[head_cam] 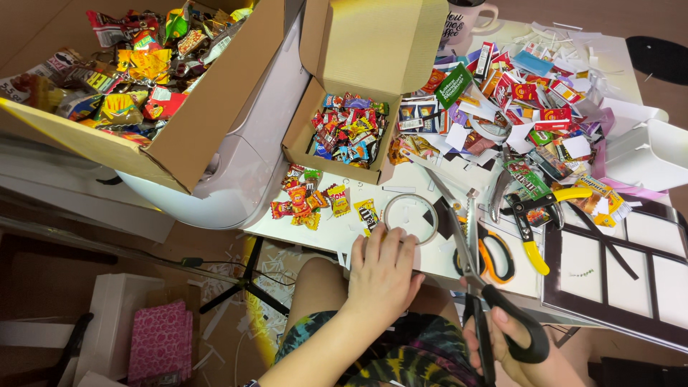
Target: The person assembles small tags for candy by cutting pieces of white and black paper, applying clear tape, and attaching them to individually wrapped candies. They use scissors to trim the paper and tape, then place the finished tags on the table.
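My left hand (pixel 382 276) lies flat on the near edge of the white table (pixel 430 258), fingertips touching a clear roll of tape (pixel 410 218). My right hand (pixel 512 344) grips the black handles of long scissors (pixel 466 251), blades pointing away across the table. A yellow candy packet (pixel 367 212) lies just left of the tape roll. Several small candy wrappers (pixel 308 201) sit beyond it.
A small open cardboard box (pixel 351 129) holds candy packets; a larger box (pixel 129 79) of sweets stands at the left. Orange-handled scissors (pixel 496 254), a yellow-handled tool (pixel 534 222), a black window frame (pixel 616 272), a white bin (pixel 648 154), a mug (pixel 466 18) and paper scraps crowd the right.
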